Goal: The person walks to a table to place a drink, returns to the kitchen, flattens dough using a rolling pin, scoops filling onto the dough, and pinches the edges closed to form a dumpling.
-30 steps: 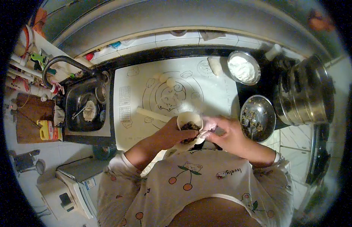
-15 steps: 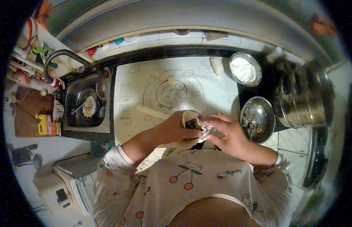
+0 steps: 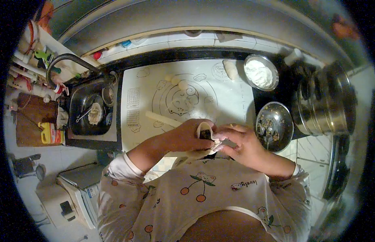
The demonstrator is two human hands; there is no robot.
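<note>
My left hand [image 3: 186, 136] is curled round a pale dough wrapper [image 3: 200, 127], held just above the near edge of the mat. Dark chopped filling [image 3: 205, 134] shows in its opening. The thumb of this hand lies across the filling's near side. My right hand [image 3: 244, 144] pinches the wrapper's right edge between thumb and fingers, where the dough is gathered in small folds. Behind my left wrist, a rolling pin [image 3: 162, 119] lies slanting on the printed mat [image 3: 135, 82]. Small dough pieces [image 3: 182, 84] sit farther back on the mat.
A dough roll [image 3: 231, 70] lies at the mat's back right, beside a metal bowl of flour [image 3: 260, 73]. A steel bowl of filling [image 3: 285, 131] stands right of the mat, near a stacked steamer [image 3: 328, 103]. The sink [image 3: 80, 127] with its curved tap [image 3: 66, 56] is at left.
The wrapper's opening has become narrower and less filling shows. My right fingers have drawn in slightly along the folded edge.
</note>
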